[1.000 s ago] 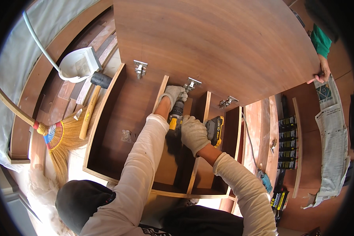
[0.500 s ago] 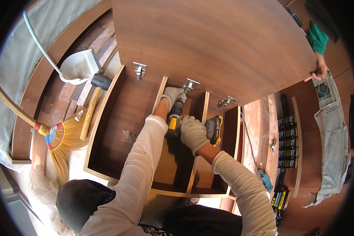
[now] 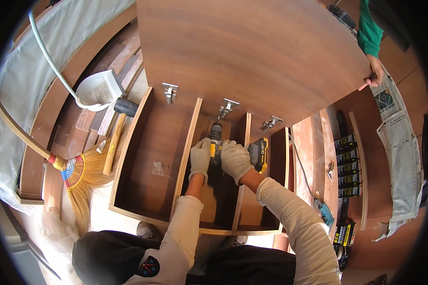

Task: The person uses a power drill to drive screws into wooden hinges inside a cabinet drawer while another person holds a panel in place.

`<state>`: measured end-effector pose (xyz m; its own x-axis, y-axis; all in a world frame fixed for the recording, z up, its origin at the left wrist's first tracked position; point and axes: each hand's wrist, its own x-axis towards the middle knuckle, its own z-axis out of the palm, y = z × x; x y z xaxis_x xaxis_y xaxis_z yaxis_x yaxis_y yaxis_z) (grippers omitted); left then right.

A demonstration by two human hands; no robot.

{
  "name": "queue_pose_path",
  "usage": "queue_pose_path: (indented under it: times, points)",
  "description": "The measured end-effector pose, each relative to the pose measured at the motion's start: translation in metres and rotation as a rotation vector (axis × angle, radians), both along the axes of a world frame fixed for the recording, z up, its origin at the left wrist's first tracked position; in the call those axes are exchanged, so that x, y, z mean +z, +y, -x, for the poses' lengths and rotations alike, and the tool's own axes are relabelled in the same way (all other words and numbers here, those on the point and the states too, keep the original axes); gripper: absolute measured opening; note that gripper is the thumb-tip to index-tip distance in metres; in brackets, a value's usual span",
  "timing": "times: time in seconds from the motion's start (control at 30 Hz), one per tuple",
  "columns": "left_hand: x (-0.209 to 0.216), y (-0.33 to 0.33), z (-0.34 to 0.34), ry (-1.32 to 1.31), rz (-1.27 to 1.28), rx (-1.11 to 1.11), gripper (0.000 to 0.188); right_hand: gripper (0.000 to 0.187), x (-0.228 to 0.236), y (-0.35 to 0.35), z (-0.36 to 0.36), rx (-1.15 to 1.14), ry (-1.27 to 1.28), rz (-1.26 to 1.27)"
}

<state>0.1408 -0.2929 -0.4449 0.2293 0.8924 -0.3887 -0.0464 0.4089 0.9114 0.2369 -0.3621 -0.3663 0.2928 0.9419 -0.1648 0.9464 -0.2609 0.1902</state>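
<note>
A yellow and black cordless drill (image 3: 215, 137) lies across the open cabinet box. My gloved right hand (image 3: 236, 160) wraps its handle, with the battery (image 3: 257, 154) sticking out to the right. My gloved left hand (image 3: 200, 158) grips the drill's body from the left side. The drill's bit points at the middle metal hinge (image 3: 228, 108) on the brown door panel (image 3: 257, 52); whether it sits in a screw is too small to tell. Two more hinges, a left one (image 3: 170, 92) and a right one (image 3: 271, 123), are on the panel's lower edge.
The cabinet (image 3: 150, 142) has three compartments; a small plastic bag (image 3: 158, 168) lies in the left one. A mallet (image 3: 113, 145), broom (image 3: 88, 171) and dustpan (image 3: 100, 90) are at left. Another person's hand (image 3: 374, 71) holds the panel's right corner. A corded teal tool (image 3: 325, 213) lies right.
My left hand has moved back from the hinge and drill tip to the drill's body. The other person's hand has shifted slightly up and left in view.
</note>
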Motion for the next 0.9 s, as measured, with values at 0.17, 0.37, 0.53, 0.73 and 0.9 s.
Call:
queue_pose_path:
  times: [0.17, 0.37, 0.53, 0.73, 0.9]
  points:
    - [-0.007, -0.002, 0.002, -0.155, 0.092, -0.006, 0.035, 0.035, 0.01, 0.0, 0.003, -0.029, 0.075, 0.042]
    - [-0.001, -0.005, 0.0, -0.152, 0.062, 0.007, 0.033, 0.038, 0.012, -0.004, 0.003, -0.057, 0.101, 0.055]
    - [-0.004, -0.005, 0.002, -0.155, 0.062, 0.089, 0.035, 0.038, 0.01, 0.001, 0.005, -0.038, 0.091, 0.055]
    - [0.005, 0.011, -0.014, 0.228, -0.247, -0.256, 0.031, 0.038, 0.01, -0.013, -0.011, -0.084, 0.099, 0.063]
    - [-0.039, 0.137, -0.068, 0.882, -0.96, -0.644, 0.039, 0.038, 0.014, 0.006, 0.009, 0.003, 0.065, 0.037]
